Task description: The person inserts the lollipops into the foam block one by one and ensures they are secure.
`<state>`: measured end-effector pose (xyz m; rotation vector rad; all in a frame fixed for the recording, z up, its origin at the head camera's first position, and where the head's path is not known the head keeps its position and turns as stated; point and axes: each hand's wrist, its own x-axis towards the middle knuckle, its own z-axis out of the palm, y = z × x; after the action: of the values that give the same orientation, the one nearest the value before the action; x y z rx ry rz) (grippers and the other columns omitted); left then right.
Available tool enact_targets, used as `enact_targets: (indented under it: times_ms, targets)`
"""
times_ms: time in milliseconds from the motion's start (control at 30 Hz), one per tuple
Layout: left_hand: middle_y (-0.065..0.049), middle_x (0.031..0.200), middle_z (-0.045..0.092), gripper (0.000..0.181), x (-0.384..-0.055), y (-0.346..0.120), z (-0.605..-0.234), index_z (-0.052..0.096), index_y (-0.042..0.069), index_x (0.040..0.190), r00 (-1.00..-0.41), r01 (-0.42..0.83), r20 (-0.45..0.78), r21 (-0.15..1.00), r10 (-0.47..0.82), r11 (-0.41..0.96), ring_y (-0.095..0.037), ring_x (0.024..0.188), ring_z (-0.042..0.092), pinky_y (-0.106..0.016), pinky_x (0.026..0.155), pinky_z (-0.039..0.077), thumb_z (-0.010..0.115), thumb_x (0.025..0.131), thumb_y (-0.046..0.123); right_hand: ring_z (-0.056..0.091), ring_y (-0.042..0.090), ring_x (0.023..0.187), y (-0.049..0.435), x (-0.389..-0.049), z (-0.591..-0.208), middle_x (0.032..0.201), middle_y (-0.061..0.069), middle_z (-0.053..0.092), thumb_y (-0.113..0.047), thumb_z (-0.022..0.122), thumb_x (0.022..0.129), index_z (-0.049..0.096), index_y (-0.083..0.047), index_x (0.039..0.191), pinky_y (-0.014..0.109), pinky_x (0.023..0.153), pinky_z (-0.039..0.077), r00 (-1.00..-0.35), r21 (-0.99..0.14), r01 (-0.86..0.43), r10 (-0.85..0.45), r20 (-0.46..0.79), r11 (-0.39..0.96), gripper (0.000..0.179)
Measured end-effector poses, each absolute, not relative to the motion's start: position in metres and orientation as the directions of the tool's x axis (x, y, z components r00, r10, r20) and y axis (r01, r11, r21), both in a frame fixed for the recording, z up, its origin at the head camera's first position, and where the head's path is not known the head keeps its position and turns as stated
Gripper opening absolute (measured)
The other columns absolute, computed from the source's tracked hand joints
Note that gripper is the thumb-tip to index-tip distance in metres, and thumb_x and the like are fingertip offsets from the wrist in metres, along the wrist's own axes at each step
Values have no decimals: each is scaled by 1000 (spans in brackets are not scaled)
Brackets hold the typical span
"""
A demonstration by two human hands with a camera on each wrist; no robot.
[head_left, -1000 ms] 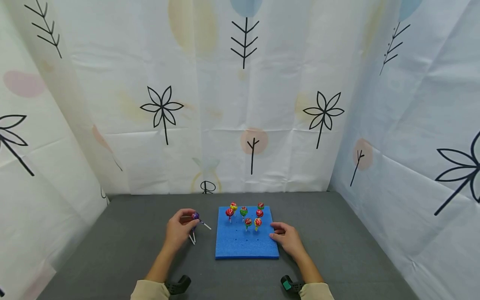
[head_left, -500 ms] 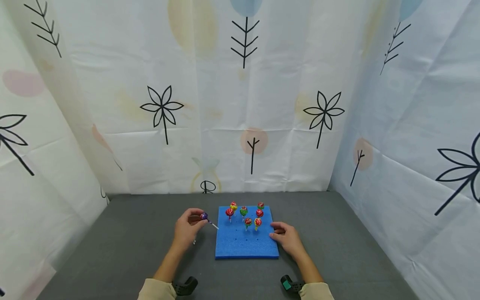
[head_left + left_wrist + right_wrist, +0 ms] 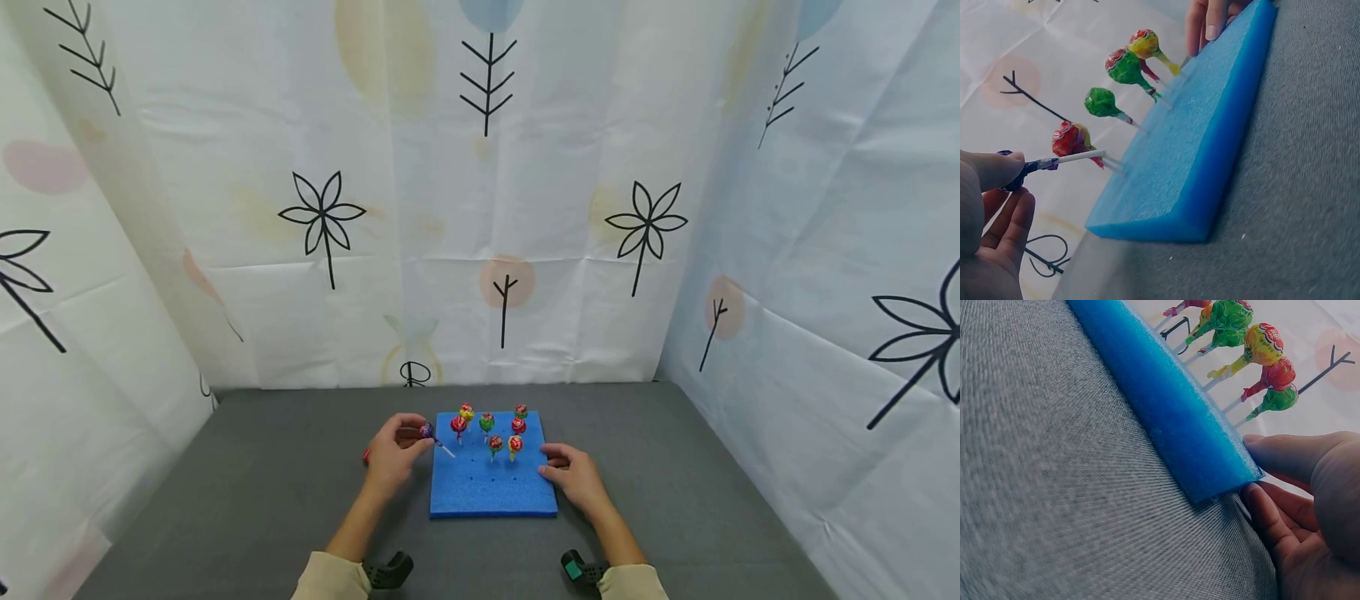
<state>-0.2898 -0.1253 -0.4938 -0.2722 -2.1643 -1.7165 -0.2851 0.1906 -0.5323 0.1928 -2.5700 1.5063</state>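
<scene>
My left hand [image 3: 393, 457] pinches a purple-wrapped lollipop [image 3: 427, 431] by its head, between thumb and fingers. Its white stick [image 3: 1082, 155] points right and down in the head view, above the left part of a blue foam board [image 3: 495, 498]. Several lollipops stand upright in the board's far half, among them a green one [image 3: 487, 422], a red one [image 3: 458, 425] and a yellow one [image 3: 515, 444]. On the board's right edge my right hand [image 3: 576, 477] grips, thumb [image 3: 1285, 453] at the upper face and fingers lower at the side.
A bit of a red wrapper [image 3: 366, 457] shows on the grey table [image 3: 285, 467], mostly hidden behind my left hand. Small holes [image 3: 492, 479] dot the board's near half. Patterned white cloth [image 3: 420, 208] hangs behind and at both sides.
My left hand has moved right with the purple lollipop, from beside the board to over its left edge. My right hand has stayed at the board's right edge.
</scene>
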Motion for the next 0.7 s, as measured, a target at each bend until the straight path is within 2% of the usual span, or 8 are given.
enact_targets:
  times_ms: [267,400,500,700]
  targets:
    - [-8,103,65,29,-285,-111,-497,63,7,108,-915,368,395,900,-81,233,-24,95,63,-28,82,54,75,83,-1,60,21,92,190,-285,-533,109,10,66,-3,74,85,67,0,114,36,79,52,-979,-858,-190,-30,200,477,30]
    - [-8,103,64,28,-283,-103,-498,63,6,107,-915,361,394,898,-92,254,-25,95,64,-37,84,54,75,83,1,60,21,92,190,-285,-532,108,10,66,-3,74,85,67,0,114,36,79,52,-979,-860,-193,-32,202,473,30]
    - [-9,100,64,27,-286,-98,-501,64,6,105,-896,396,434,876,-95,275,-25,91,65,-41,83,55,77,81,1,60,21,91,190,-285,-532,108,11,67,-3,74,84,67,1,114,36,79,52,-977,-857,-198,-31,209,475,30]
    - [-4,95,64,27,-291,-92,-510,66,7,100,-841,476,536,802,-81,360,-19,84,66,-34,76,56,81,78,1,61,22,90,190,-284,-531,107,12,67,-4,75,84,67,1,113,35,77,53,-975,-847,-207,-29,221,489,31]
